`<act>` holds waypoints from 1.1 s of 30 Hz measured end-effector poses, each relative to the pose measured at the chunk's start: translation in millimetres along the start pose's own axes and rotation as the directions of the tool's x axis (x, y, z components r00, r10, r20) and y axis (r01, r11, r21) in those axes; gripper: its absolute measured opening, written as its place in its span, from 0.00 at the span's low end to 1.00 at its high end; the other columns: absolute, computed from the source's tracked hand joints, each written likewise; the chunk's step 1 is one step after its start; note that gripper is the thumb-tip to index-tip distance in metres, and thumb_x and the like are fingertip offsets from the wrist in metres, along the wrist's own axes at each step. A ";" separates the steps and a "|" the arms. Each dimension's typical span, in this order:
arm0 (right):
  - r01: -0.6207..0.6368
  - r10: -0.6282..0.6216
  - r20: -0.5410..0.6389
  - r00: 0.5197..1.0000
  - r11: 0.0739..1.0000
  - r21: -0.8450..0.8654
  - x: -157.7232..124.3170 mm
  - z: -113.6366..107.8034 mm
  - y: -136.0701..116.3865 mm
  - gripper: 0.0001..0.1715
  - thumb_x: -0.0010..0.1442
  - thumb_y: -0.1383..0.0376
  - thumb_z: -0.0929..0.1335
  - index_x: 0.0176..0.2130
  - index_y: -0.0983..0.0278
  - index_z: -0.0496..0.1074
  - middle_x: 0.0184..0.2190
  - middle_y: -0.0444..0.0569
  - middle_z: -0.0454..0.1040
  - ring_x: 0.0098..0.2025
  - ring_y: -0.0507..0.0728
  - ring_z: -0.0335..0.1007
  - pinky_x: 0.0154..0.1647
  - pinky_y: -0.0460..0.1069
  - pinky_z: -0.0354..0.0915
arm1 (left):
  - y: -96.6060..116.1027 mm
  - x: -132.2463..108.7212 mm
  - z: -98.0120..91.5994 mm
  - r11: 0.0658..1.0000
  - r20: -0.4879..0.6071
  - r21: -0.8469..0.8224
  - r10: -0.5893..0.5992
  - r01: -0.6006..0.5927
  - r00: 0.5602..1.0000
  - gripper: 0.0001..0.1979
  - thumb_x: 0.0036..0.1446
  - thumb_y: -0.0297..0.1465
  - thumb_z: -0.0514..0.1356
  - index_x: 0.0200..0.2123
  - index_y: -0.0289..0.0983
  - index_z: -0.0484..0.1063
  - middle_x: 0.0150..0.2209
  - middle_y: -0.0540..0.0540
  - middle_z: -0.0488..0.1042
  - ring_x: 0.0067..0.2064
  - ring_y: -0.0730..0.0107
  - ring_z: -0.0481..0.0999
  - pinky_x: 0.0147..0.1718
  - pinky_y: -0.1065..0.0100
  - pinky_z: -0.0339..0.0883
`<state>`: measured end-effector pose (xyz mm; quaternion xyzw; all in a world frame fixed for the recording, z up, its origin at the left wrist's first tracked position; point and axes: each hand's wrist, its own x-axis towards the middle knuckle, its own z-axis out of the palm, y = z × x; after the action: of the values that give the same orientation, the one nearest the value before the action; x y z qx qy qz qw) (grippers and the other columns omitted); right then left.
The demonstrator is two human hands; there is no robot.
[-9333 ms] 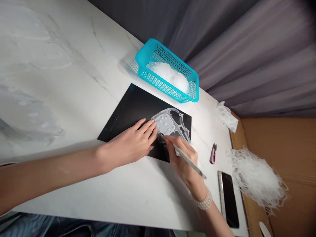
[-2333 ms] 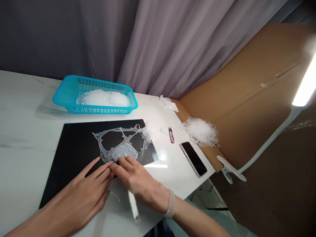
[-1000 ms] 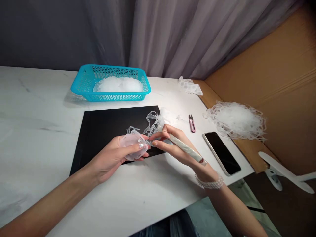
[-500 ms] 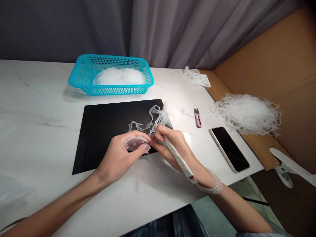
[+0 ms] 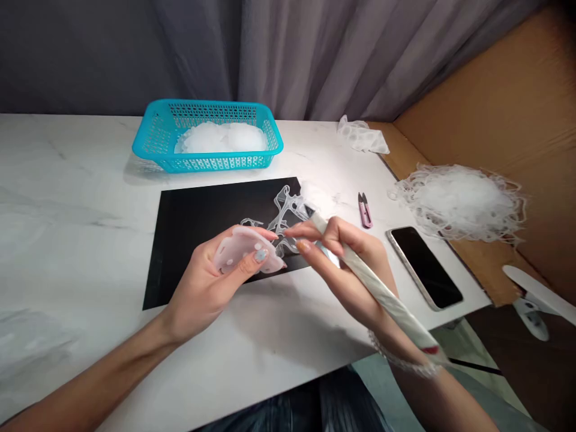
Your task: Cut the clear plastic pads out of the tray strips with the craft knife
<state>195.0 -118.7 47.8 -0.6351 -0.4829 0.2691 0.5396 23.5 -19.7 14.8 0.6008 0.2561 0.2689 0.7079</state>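
My left hand [image 5: 216, 276] pinches a thin, pale translucent sheet piece [image 5: 236, 246] with rounded edges and light dots, thumb on the near face and fingers behind. My right hand [image 5: 351, 258] holds a white pen-like tool [image 5: 382, 291] with a dark tip and a red mark near its back end. The thumb and index fingertips of that hand are close to the piece's right edge. Clear looped offcut strips [image 5: 284, 207] lie beyond the fingers, over the right part of a black mat [image 5: 189, 234]. Part of the strips is hidden by my hands.
A blue basket [image 5: 207, 162] of white translucent pieces stands at the back. On the right lie pink thread snips [image 5: 365, 211], a phone [image 5: 425, 267] and a heap of clear scrap strips [image 5: 463, 201] by a cardboard wall [image 5: 504, 102]. A crumpled perforated sheet [image 5: 362, 137] rests behind.
My right hand has moved right, away from my left, with the pen-like tool still in it. The pale piece is now turned to show more of its face.
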 end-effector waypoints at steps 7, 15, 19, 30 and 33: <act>-0.149 0.140 0.051 0.989 0.894 0.424 -14.7 21.0 -11.2 0.25 0.60 0.70 0.73 0.25 0.59 0.54 0.41 0.48 0.83 0.51 0.60 0.79 0.53 0.54 0.73 | 1.9 -3.9 1.7 0.994 -0.007 -0.109 0.016 -0.017 1.000 0.06 0.64 0.32 0.63 0.43 0.48 0.79 0.42 0.54 0.79 0.44 0.77 0.78 0.43 0.79 0.71; -0.184 0.178 0.054 0.982 0.878 0.443 -15.7 19.8 -9.1 0.25 0.59 0.68 0.74 0.25 0.59 0.55 0.40 0.47 0.84 0.49 0.61 0.80 0.51 0.55 0.72 | 3.1 -4.3 1.9 0.993 0.022 -0.091 0.074 -0.072 0.997 0.07 0.65 0.31 0.62 0.42 0.49 0.79 0.43 0.55 0.79 0.45 0.79 0.78 0.42 0.81 0.70; -0.219 0.197 0.094 0.976 0.890 0.401 -14.2 13.7 -8.1 0.25 0.60 0.67 0.74 0.26 0.59 0.54 0.38 0.47 0.84 0.45 0.60 0.81 0.47 0.55 0.72 | 3.8 -4.4 -0.7 0.995 0.034 -0.030 0.091 -0.090 0.995 0.06 0.65 0.31 0.63 0.42 0.48 0.79 0.43 0.54 0.79 0.42 0.77 0.78 0.40 0.79 0.70; 0.016 -0.015 -0.014 1.000 0.993 0.120 -14.5 12.7 -23.7 0.27 0.58 0.73 0.74 0.24 0.59 0.53 0.30 0.44 0.82 0.35 0.56 0.81 0.35 0.48 0.74 | 11.9 -4.4 -2.5 0.962 0.120 0.120 0.230 -0.244 0.966 0.10 0.64 0.25 0.61 0.42 0.45 0.80 0.39 0.51 0.76 0.38 0.79 0.76 0.36 0.80 0.70; 0.048 -0.047 -0.019 0.999 0.997 0.055 -17.4 11.9 -26.5 0.27 0.59 0.73 0.73 0.24 0.59 0.52 0.29 0.44 0.81 0.36 0.56 0.81 0.35 0.48 0.74 | 10.4 -4.3 -4.1 0.957 0.160 0.070 0.266 -0.280 0.951 0.12 0.64 0.24 0.60 0.43 0.46 0.79 0.40 0.51 0.76 0.39 0.77 0.76 0.36 0.78 0.71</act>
<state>169.5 -130.6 66.5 -0.6105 -0.4854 0.2635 0.5676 16.8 -18.4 24.7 0.6807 0.1291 0.3067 0.6526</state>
